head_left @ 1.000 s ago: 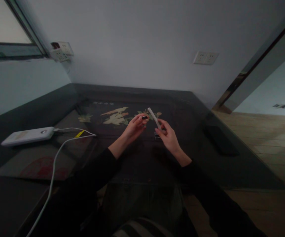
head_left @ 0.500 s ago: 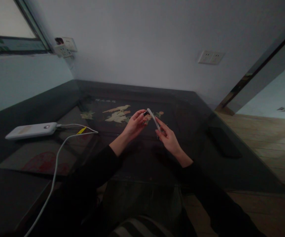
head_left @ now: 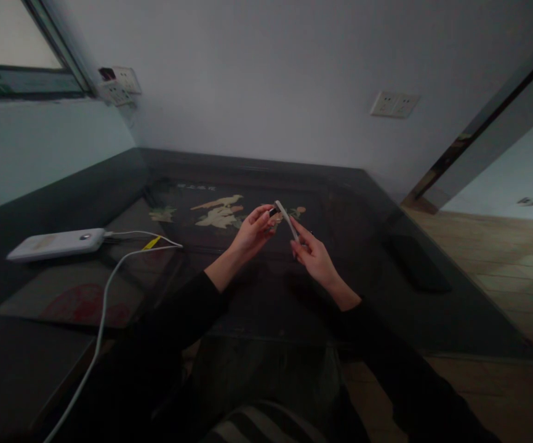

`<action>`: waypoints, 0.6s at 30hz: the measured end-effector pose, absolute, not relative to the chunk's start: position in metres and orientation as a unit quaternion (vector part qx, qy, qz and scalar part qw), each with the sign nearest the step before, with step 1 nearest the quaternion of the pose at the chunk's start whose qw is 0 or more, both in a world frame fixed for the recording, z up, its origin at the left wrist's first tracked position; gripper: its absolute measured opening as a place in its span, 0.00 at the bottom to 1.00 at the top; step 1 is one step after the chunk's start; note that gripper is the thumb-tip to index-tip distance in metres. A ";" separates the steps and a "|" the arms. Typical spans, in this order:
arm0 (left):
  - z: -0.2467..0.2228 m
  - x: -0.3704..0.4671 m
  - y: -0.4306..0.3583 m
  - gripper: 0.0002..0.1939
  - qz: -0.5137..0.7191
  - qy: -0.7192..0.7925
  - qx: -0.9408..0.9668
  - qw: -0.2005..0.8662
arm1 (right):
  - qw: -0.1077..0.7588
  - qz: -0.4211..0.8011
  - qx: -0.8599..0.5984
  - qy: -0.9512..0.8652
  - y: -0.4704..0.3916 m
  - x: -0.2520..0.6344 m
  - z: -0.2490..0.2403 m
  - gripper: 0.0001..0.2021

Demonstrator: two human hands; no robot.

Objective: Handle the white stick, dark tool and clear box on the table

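Note:
Over the dark table, my left hand (head_left: 253, 231) pinches a small black piece (head_left: 273, 211) between thumb and fingers. Its kind is too small to make out. My right hand (head_left: 311, 251) is closed round the lower end of a slim pale grey strip (head_left: 287, 219), which tilts up and to the left. The strip's upper end lies right by the black piece; whether the two touch, I cannot tell. Part of the strip is covered by my right fingers.
A white power bank (head_left: 56, 243) with a white cable (head_left: 104, 307) and yellow tag (head_left: 151, 242) lies at the left. A flat black object (head_left: 416, 263) rests at the right of the table (head_left: 340, 191). Wall sockets (head_left: 394, 104) are behind.
The view has shifted very slightly. Both hands keep nearly the same pose, with the strip and the black piece still close together.

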State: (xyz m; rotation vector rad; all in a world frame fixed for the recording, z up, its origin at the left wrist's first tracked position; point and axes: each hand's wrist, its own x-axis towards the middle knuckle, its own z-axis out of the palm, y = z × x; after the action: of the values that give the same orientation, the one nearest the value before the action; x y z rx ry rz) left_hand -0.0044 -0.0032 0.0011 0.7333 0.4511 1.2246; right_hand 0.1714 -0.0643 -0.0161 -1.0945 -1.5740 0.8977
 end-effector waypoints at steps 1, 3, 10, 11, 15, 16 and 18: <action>0.001 -0.004 -0.003 0.17 0.558 0.206 0.332 0.732 | 0.489 0.376 -0.450 -0.646 -0.064 0.172 -0.016 0.31; 0.001 -0.004 -0.003 0.16 0.562 0.207 0.329 0.730 | 0.489 0.391 -0.447 -0.639 -0.063 0.172 -0.017 0.31; 0.001 -0.002 -0.002 0.13 0.569 0.213 0.314 0.730 | 0.492 0.422 -0.430 -0.628 -0.062 0.172 -0.018 0.32; 0.001 -0.002 -0.001 0.12 0.570 0.214 0.312 0.729 | 0.494 0.422 -0.430 -0.627 -0.063 0.172 -0.018 0.32; 0.000 -0.002 -0.001 0.11 0.575 0.215 0.313 0.725 | 0.492 0.414 -0.435 -0.631 -0.064 0.172 -0.017 0.31; 0.000 -0.002 -0.001 0.11 0.574 0.215 0.314 0.725 | 0.490 0.411 -0.436 -0.633 -0.064 0.172 -0.016 0.31; 0.001 -0.002 -0.001 0.11 0.572 0.217 0.315 0.725 | 0.488 0.402 -0.439 -0.638 -0.065 0.172 -0.016 0.31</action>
State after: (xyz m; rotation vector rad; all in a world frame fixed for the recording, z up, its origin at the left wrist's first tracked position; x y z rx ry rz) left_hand -0.0018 -0.0008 0.0007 0.6938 0.4797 1.2622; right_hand 0.1720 -0.0646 -0.0161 -1.0670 -1.5519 0.9780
